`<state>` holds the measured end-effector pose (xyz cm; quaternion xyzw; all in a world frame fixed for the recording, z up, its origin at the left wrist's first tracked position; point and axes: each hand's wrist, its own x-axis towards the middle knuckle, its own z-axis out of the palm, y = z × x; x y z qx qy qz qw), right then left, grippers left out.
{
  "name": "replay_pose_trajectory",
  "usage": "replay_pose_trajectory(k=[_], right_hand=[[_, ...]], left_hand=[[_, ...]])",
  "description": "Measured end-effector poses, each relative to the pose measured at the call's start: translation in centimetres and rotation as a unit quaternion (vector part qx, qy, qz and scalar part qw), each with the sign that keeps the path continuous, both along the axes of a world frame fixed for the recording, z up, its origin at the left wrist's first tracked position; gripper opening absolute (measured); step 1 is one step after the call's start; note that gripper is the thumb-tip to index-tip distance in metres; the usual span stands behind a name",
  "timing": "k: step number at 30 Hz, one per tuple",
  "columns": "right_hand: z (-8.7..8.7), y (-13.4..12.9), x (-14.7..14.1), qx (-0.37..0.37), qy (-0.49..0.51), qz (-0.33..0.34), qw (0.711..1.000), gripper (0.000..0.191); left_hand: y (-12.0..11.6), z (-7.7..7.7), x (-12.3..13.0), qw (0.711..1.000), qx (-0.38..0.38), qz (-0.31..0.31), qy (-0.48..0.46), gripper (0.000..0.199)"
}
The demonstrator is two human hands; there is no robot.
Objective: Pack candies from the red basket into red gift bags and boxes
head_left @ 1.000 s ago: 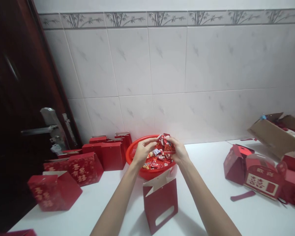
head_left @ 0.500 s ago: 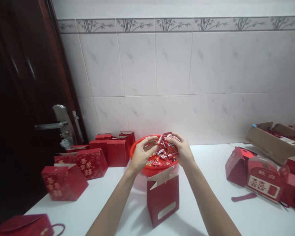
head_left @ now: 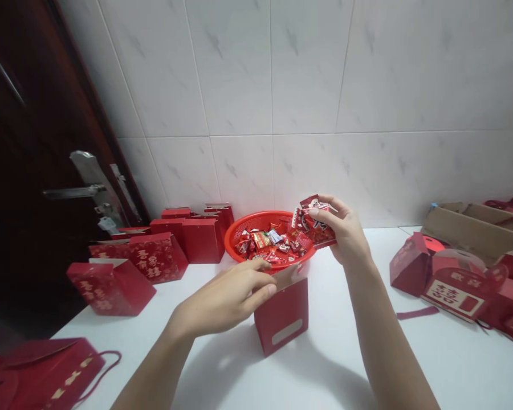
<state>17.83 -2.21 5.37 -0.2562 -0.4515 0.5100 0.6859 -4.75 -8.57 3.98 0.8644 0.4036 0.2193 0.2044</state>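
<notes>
My right hand is closed around several red-wrapped candies, held up beside the right rim of the basket. At the near side, my left hand is at the upper left edge of a red paper gift box, thumb in front and fingers curled at its top flap. That box stands upright with its top open, and my left fingers partly cover its rim. Just behind it sits a red plastic basket with many small wrapped candies inside.
Several red gift boxes stand at the left, near a dark door. A corded red box is at the front left. More red boxes and a cardboard carton are at the right. A tiled wall runs behind.
My right hand has lifted candies from the basket and moved right. My left hand has come down from over the basket to the box's top. The view has tilted downward.
</notes>
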Motion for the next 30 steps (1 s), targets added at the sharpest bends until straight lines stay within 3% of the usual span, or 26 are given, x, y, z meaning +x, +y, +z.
replay_pose_trajectory(k=[8, 13, 17, 21, 30], right_hand=[[0.3, -1.9, 0.2, 0.051, -0.121, 0.073, 0.989, 0.030], [0.0, -2.1, -0.5, 0.121, -0.233, 0.109, 0.959, 0.024], [-0.2, -2.1, -0.9, 0.203, -0.353, 0.105, 0.907, 0.025], [-0.5, -2.1, -1.0, 0.227, -0.433, 0.136, 0.862, 0.027], [-0.4, -2.1, -1.3, 0.251, -0.447, 0.154, 0.845, 0.020]], left_hand=[[1.9, -1.1, 0.7, 0.997, -0.024, 0.064, -0.029, 0.025], [1.5, -0.6, 1.0, 0.999, -0.041, 0.034, 0.002, 0.027], [1.5, -0.2, 0.9, 0.997, -0.071, -0.004, 0.007, 0.023], [1.8, -0.1, 0.5, 0.996, -0.078, -0.051, 0.001, 0.025], [2.5, -0.4, -0.2, 0.997, -0.065, -0.042, 0.020, 0.034]])
